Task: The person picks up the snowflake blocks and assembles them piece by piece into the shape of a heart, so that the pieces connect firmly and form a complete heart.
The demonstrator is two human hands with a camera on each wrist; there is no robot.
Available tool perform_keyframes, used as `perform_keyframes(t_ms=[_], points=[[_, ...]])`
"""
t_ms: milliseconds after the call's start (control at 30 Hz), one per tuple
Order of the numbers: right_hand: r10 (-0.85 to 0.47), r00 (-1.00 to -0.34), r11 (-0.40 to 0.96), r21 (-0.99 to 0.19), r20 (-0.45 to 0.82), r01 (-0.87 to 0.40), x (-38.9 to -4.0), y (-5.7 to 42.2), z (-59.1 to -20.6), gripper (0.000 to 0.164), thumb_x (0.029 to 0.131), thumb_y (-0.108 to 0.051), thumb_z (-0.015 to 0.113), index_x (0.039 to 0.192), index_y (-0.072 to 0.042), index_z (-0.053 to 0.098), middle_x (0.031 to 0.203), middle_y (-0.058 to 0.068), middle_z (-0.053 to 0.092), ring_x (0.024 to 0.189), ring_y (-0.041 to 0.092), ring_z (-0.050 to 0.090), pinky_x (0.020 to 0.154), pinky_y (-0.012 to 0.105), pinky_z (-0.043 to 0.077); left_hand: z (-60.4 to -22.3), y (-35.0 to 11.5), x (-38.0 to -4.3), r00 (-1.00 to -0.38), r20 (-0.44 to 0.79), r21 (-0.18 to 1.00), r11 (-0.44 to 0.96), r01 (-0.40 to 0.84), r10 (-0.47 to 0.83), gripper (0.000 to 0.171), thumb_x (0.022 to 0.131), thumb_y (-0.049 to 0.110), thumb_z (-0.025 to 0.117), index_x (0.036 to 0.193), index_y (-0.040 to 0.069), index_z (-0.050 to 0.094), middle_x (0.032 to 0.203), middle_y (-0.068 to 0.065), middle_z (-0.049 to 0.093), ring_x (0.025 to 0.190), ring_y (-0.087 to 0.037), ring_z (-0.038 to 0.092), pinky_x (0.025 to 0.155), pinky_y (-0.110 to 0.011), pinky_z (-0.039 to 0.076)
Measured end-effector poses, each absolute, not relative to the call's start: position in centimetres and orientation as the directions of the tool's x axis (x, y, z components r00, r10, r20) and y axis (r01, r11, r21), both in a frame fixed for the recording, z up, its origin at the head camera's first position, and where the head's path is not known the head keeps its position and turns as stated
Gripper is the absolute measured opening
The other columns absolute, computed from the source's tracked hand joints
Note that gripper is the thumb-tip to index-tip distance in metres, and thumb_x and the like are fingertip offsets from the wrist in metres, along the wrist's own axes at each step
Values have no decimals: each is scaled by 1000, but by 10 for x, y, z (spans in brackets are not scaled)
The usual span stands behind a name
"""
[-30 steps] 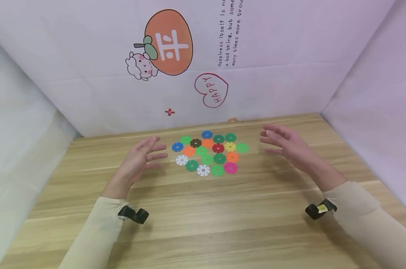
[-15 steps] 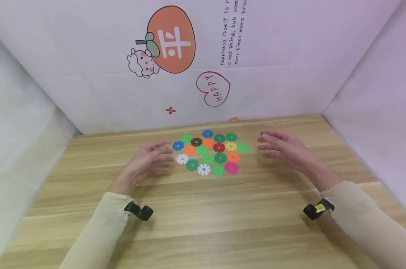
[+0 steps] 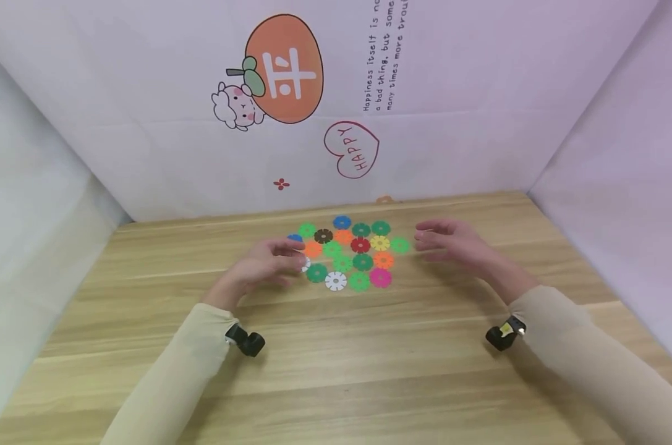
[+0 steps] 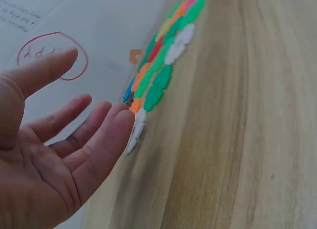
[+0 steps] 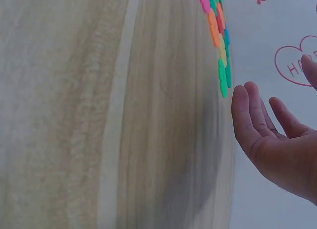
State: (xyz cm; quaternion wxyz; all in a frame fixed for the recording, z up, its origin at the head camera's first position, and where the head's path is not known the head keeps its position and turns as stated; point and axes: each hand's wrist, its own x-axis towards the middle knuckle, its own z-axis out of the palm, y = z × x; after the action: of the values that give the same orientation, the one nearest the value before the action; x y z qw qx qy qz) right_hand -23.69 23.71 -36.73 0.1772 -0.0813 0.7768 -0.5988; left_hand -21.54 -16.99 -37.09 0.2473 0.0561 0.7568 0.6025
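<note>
Several flat notched plastic discs lie spread in a cluster near the back of the table, among them a pink disc [image 3: 376, 281], a yellow disc [image 3: 374, 244] and a dark brown disc [image 3: 317, 237]. My left hand [image 3: 260, 266] hovers at the cluster's left edge, fingers loosely bent and holding nothing. Its fingers partly hide a blue disc [image 3: 295, 237] and a white disc [image 4: 136, 131]. Across the cluster, my right hand [image 3: 452, 244] is held just right of a light green disc [image 3: 405, 246], palm inward, with nothing in it.
White cloth walls enclose the wooden table [image 3: 336, 383] at the back and sides. The back wall [image 3: 452, 148] carries printed pictures and lettering. Each wrist wears a small black camera, the left camera [image 3: 249, 343] and the right camera [image 3: 501, 337].
Both hands have moved inward toward the discs. The left hand has come right, over the nearest blue and white discs; the right hand has come left. The discs have stayed put.
</note>
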Motion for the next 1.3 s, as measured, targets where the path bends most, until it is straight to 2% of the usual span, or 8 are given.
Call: perform_keyframes(t_ms=[100, 333, 533, 733, 800, 967, 1033, 1300], points=[[-342, -920, 301, -950, -189, 83, -241, 234, -372, 61, 102, -22, 62, 146, 12, 36, 138, 34, 49, 121, 44, 56, 98, 50, 50, -373, -164, -216, -865, -290, 923, 357, -140, 410, 55, 91, 16, 76, 141, 5, 54, 131, -15, 58, 106, -31, 66, 81, -43, 58], [-306, -925, 341, -933, -226, 116, -253, 228, -378, 64, 100, -24, 65, 147, 10, 37, 138, 31, 49, 123, 45, 54, 99, 46, 50, -374, -153, -218, -874, -261, 869, 494, -28, 409, 53, 87, 16, 80, 135, 5, 59, 131, -13, 58, 109, -28, 60, 73, -39, 58], [-292, -920, 392, -910, -262, 134, -262, 229, -382, 62, 100, -22, 65, 146, 10, 38, 141, 30, 48, 123, 44, 54, 98, 45, 51, -380, -146, -221, -876, -260, 847, 531, -5, 407, 52, 86, 11, 80, 133, 2, 60, 129, -15, 57, 103, -29, 59, 69, -36, 57], [-336, -907, 514, -856, -255, 51, -268, 223, -382, 56, 99, -19, 66, 141, 10, 46, 137, 29, 53, 118, 41, 58, 93, 44, 54, -381, -142, -224, -876, -249, 826, 563, 31, 414, 49, 86, 7, 79, 132, 2, 61, 124, -12, 60, 92, -26, 59, 67, -35, 57], [-339, -907, 552, -834, -249, 23, -269, 219, -381, 53, 98, -17, 66, 140, 10, 49, 134, 28, 55, 115, 39, 59, 90, 43, 55, -381, -141, -225, -873, -231, 800, 595, 81, 429, 49, 86, 7, 79, 131, 3, 62, 123, -10, 61, 94, -25, 58, 71, -35, 56], [-333, -914, 617, -787, -233, -25, -271, 212, -380, 49, 95, -12, 69, 136, 10, 53, 118, 23, 60, 98, 28, 61, 81, 36, 58, -381, -137, -227, -858, -189, 712, 668, 216, 479, 49, 84, 6, 81, 130, 3, 63, 125, -7, 63, 117, -24, 55, 99, -40, 48], [-328, -917, 640, -768, -228, -37, -272, 209, -380, 49, 93, -10, 71, 134, 10, 55, 112, 20, 61, 89, 23, 61, 76, 34, 57, -382, -136, -228, -847, -171, 680, 682, 268, 503, 49, 84, 4, 80, 130, 1, 64, 126, -9, 63, 123, -26, 54, 105, -42, 44], [-331, -922, 711, -695, -200, -104, -273, 200, -380, 48, 90, -9, 75, 131, 9, 57, 102, 17, 61, 76, 22, 61, 68, 32, 55, -383, -136, -230, -843, -155, 627, 711, 319, 515, 46, 84, 4, 81, 127, 1, 66, 124, -9, 63, 120, -26, 54, 105, -42, 44]])
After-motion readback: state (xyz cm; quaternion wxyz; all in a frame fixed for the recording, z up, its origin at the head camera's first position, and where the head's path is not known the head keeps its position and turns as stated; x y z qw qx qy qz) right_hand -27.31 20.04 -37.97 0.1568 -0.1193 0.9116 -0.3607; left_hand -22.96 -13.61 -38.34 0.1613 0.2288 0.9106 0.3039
